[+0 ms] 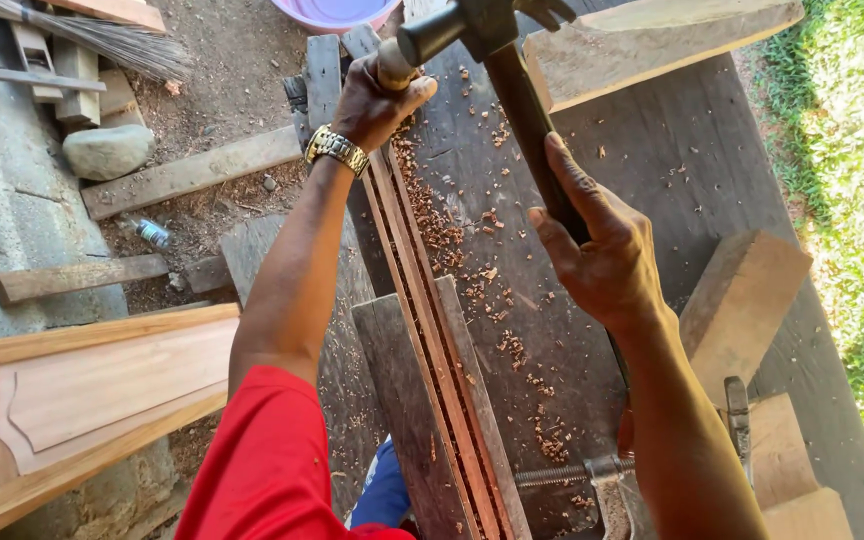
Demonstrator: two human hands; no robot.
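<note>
Right hand (pixel 607 260) grips a hammer (pixel 512 70); left hand (pixel 377 100) holds a chisel (pixel 395 68).

Left hand (pixel 377 100) fisted, extended; right hand (pixel 602 255) clenched, nearer.

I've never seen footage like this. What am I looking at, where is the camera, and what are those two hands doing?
There is no machine here: a person works with bare hands, and the one camera sits on their head, looking down. The left hand, with a gold wristwatch, closes on a pale chisel handle stood on a long grooved wooden strip. The right hand grips the dark handle of a hammer, its head raised near the chisel's top. Both work over a weathered plank bench strewn with wood chips. A metal clamp sits at the near edge. To the left lies a shaped pale wooden panel.
</note>
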